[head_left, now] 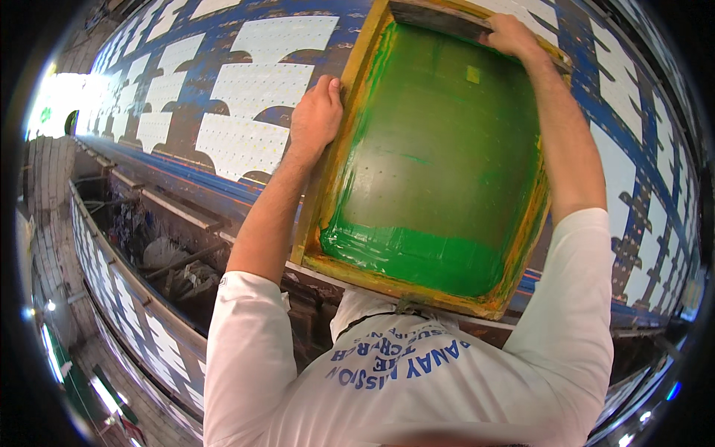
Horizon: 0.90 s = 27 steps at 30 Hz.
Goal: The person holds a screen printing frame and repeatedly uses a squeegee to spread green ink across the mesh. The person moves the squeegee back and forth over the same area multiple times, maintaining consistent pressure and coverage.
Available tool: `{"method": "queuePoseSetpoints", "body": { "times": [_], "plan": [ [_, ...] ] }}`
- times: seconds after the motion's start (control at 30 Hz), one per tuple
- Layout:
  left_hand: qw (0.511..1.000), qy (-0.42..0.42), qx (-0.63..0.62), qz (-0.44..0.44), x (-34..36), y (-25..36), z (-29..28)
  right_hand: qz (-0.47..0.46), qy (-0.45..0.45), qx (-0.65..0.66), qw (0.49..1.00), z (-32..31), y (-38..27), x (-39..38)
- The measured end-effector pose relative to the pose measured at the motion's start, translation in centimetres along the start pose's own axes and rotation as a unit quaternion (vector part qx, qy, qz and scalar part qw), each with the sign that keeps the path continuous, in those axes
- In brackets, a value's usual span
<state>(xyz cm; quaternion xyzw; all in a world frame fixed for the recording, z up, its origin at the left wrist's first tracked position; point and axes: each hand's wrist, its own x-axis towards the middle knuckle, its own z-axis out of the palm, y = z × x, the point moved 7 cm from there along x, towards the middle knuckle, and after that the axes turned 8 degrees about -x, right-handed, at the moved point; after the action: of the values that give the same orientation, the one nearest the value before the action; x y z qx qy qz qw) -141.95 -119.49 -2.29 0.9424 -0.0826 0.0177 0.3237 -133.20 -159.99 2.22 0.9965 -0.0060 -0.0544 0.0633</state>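
Observation:
A wooden-framed printing screen (309,216) lies in front of me, its rim smeared with yellow, orange and green ink. Inside it, green ink (424,257) is pooled thickly along the near edge, and streaks of it run up the left side. My left hand (318,113) grips the outer left side of the frame, fingers curled. At the far end, my right hand (512,36) is closed on a dark, long-bladed squeegee (439,22) that spans most of the screen's width. A small yellow-green patch (473,74) shows on the mesh near the squeegee.
White cut panels dotted with small marks (261,82) lie in rows on the long blue-stained table (194,45), left and right of the screen. Below the table's near edge, a trough (171,253) holds crumpled plastic. Another table of white panels (134,305) stands at lower left.

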Motion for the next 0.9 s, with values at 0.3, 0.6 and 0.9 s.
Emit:
{"method": "queuePoseSetpoints", "body": {
  "times": [0.3,0.6,0.9],
  "plan": [
    [0.999,0.012,0.031,0.000,-0.2,0.8,-0.3,-0.016,0.086,0.011,0.996,1.2,2.6,3.8],
    [1.000,-0.013,0.005,-0.003,0.0,0.6,-0.5,-0.040,-0.047,0.064,0.996,0.7,-5.1,-9.6],
    [0.999,-0.007,-0.044,0.023,0.1,-0.1,-0.2,0.032,-0.038,0.110,0.993,1.5,-19.8,-37.2]
  ]
}}
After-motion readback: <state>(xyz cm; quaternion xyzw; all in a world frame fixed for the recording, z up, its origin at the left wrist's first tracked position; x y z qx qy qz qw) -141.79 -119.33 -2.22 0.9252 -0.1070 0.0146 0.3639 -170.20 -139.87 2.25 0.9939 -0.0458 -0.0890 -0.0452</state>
